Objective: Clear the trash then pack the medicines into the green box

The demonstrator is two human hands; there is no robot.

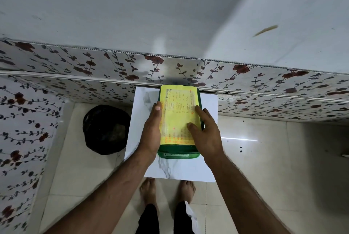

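Note:
The green box (178, 153) stands on a small white marble-pattern table (181, 171). Its lid is down and bears a yellow label (178, 105) with handwriting. My left hand (151, 131) lies along the box's left side with the thumb on the lid's edge. My right hand (204, 131) rests on the right side, thumb and forefinger pressing on the yellow label. No medicines or loose trash show on the table.
A bin lined with a black bag (105, 130) sits on the floor left of the table. A floral-papered wall (75, 63) runs right behind the table and along the left. My bare feet (167, 188) stand at the table's near edge on glossy tiles.

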